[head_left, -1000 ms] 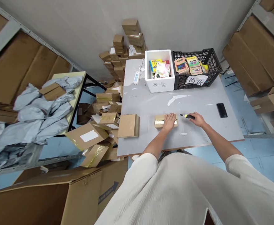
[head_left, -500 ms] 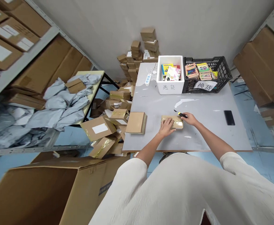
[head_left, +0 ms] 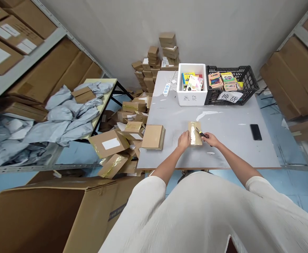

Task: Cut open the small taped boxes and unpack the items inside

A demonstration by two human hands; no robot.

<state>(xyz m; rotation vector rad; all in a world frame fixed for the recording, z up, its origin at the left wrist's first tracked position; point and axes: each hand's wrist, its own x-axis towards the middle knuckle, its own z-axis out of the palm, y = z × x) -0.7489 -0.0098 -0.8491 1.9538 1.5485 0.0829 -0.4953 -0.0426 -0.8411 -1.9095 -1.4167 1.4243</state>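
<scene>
A small cardboard box [head_left: 198,141] with shiny tape down its middle lies on the grey table [head_left: 169,114], its long side pointing away from me. My left hand [head_left: 184,140] is closed on its left edge, the fingertips partly hidden. In my right hand [head_left: 210,139], at the box's right side, is a black and yellow box cutter [head_left: 202,134]. The cutter's blade is over the tape; whether it touches the tape I cannot tell.
Left on the table sits another cardboard box [head_left: 152,137]. A white foam bin [head_left: 191,98] and a black crate [head_left: 252,84], both with books, stand at the back. A phone [head_left: 256,132] lies right. Heaped parcels [head_left: 111,144] and a large open carton [head_left: 98,211] are to the left.
The box has been turned from crosswise to lengthwise. My left hand has moved off its top to its left edge, and the cutter has come down over the tape.
</scene>
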